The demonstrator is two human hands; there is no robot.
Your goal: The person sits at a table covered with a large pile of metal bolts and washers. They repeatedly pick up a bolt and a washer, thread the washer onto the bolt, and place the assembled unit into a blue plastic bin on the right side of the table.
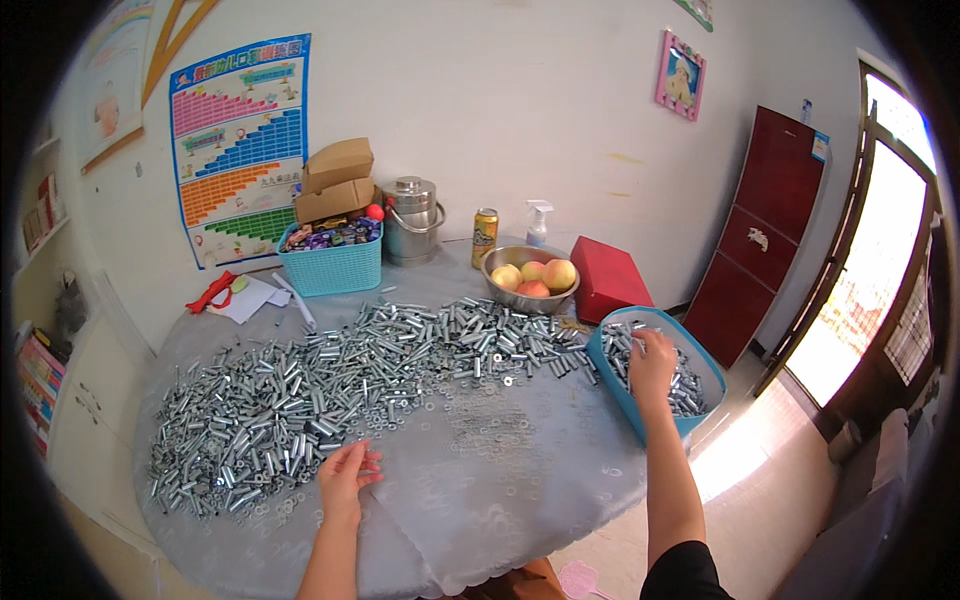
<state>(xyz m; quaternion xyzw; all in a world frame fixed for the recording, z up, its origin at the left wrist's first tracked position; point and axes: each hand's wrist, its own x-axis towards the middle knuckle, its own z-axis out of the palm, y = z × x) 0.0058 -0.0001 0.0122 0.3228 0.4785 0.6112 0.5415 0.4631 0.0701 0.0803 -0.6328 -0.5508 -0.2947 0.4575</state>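
A broad pile of silver metal sleeves (260,410), short tubes like anchor sleeves, covers the left and middle of the table. Loose washers (490,430) are scattered along its front edge. At the pile's near side is my left hand (346,480), just above the tablecloth, its fingers loosely bent and apart, with nothing visible in them. My right hand (652,362) reaches over a blue plastic basket (628,408) holding more metal sleeves (686,392). Its fingers are bent together and point down; what they hold, if anything, is too small to make out.
Behind the pile stand a turquoise basket (335,272) of wrapped packets, a steel pot (412,225), a yellow can (484,240), a spray bottle (538,225), a metal bowl (505,293) of fruit and a red box (608,280). Paper and red scissors-like handles (212,292) lie at the back left.
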